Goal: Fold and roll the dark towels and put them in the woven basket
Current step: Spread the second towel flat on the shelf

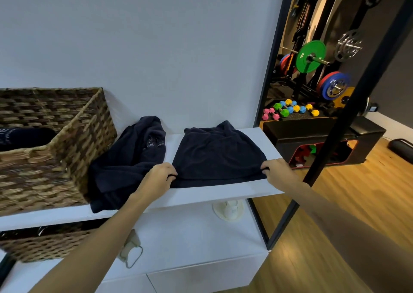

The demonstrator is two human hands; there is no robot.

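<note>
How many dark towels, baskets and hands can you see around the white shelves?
Dark towels: 3: one spread flat, one crumpled, one in the top basket
Woven baskets: 2: top, lower
Hands: 2: left, right, both pinching the flat towel
Total: 7

White shelf (201,192) bearing a woven basket (67,149), a crumpled dark towel (125,163) and a flattened dark towel (214,156).
</note>
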